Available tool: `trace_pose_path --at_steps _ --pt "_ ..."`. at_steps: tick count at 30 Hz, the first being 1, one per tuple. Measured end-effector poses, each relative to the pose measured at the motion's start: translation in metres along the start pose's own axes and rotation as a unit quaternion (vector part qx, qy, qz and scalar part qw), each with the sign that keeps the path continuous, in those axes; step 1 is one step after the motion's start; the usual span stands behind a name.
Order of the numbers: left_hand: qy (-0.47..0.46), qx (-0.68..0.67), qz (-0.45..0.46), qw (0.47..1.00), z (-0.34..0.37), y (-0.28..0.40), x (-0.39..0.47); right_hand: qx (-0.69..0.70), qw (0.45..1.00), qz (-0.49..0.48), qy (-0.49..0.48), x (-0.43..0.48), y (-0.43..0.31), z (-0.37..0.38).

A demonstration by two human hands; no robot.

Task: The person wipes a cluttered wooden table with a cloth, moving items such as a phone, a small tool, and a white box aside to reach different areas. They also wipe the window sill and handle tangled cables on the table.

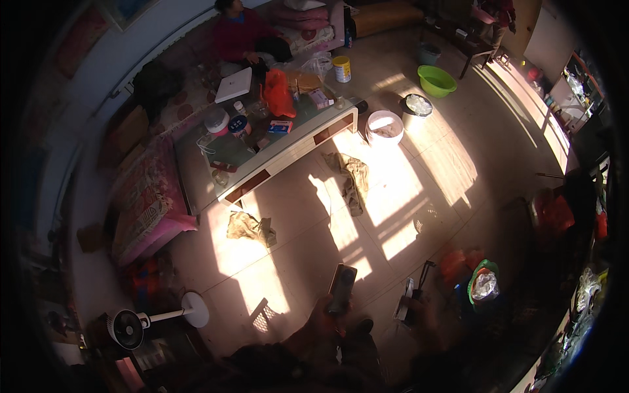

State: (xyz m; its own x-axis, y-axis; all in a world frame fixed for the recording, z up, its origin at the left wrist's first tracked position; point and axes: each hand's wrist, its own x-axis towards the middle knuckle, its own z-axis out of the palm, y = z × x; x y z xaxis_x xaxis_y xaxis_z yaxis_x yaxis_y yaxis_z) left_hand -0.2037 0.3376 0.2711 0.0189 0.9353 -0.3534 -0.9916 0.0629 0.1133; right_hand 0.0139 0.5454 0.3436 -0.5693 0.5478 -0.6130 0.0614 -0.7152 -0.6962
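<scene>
Near the bottom centre of the head view, my left hand [324,314] grips a smartphone [342,287] held upright, its camera side showing. To its right, in shadow, my right hand [421,309] holds a small pale, flat object [404,299] with a dark part beside it; I cannot tell what it is. Beyond the hands, two crumpled cloths [251,228] [354,182] lie on the sunlit tiled floor. A low glass-topped table [290,145] stands past them, bearing a red plastic bag [279,93], a laptop [234,85], a small blue box [280,127] and jars.
A person [245,34] sits on the sofa behind the table; another person [496,17] stands at the upper right. White buckets [384,128] and a green basin [436,81] are right of the table. A fan [128,328] is lower left; a lined bin [484,285] is lower right.
</scene>
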Motion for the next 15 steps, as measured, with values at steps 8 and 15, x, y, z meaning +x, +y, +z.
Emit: trace_pose_path --at_steps 8,15 --pt "0.156 0.231 0.118 0.953 0.042 0.006 -0.025 -0.047 0.978 0.074 -0.189 0.036 0.008 0.107" --pt "0.185 -0.002 0.175 0.967 0.011 0.038 -0.023 -0.323 0.932 -0.100 -0.129 0.066 0.028 0.174"
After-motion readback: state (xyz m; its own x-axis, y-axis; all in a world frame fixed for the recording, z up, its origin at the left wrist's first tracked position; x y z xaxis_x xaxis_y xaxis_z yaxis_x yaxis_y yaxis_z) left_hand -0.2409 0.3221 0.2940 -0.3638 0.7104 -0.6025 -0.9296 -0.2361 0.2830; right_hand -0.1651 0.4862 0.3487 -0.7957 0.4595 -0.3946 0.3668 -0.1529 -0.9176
